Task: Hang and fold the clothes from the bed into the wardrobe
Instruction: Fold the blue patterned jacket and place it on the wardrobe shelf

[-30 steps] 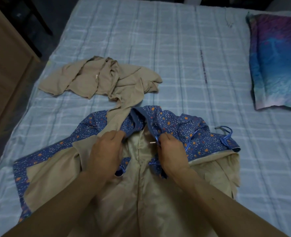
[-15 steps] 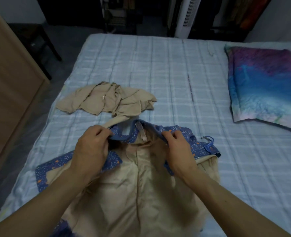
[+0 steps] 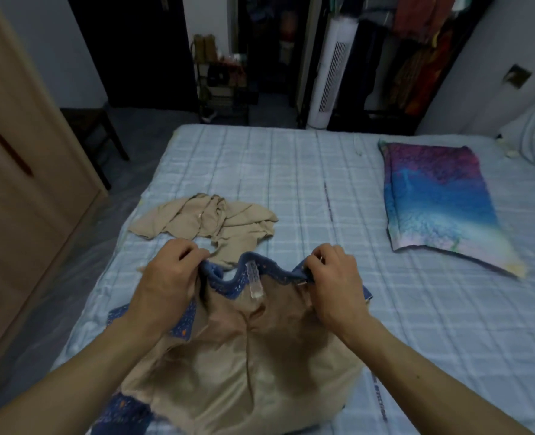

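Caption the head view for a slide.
Over the bed, left hand and right hand grip the blue-trimmed garment by its collar; beige garment beyond.

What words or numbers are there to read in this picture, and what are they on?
No text here can be read for sure.
On the bed sheet, a dark printed strip low in the view: too blurred to read.
On the same sheet, a second dark strip farther up: too small to read.
On the clear tag at the collar of the garment: no letters show.
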Demonstrator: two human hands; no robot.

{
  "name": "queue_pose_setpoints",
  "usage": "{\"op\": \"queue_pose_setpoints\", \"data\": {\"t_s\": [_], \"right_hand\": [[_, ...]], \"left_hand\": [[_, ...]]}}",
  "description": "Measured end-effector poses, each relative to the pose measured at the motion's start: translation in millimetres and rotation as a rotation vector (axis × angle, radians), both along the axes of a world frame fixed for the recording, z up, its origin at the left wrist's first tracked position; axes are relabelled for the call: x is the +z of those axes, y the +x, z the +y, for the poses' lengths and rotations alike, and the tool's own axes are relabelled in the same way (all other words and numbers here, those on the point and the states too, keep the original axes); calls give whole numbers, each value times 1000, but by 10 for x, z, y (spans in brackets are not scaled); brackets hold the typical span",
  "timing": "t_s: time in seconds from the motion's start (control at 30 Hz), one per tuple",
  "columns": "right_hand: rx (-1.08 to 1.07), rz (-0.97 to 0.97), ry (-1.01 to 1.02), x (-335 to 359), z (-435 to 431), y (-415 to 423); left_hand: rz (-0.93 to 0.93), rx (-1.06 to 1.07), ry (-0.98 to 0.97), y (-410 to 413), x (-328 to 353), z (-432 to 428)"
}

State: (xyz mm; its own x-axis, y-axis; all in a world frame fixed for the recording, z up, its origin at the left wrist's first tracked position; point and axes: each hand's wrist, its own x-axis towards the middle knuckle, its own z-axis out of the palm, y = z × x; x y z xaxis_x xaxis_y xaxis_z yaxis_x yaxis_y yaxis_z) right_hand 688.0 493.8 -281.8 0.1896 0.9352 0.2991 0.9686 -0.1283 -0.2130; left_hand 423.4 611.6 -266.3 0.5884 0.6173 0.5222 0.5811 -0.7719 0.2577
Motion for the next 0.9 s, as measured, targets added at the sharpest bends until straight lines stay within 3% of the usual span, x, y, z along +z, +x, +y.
{"op": "queue_pose_setpoints", "data": {"t_s": [0.07,0.33,0.63,0.9], "right_hand": [[33,0,58,217,-100,-30],[-79,453,203,987,-486,-232],[-8,198,236,2021,-1017,-336],[-135,53,388,2798,-1640,-475]], "left_hand": [[5,-12,29,-56,178,-83],[-11,-3,85,-302,1061,-407],[143,95,185,-733,2094,-729],[190,103,317,-1080,2810,-1159]]}}
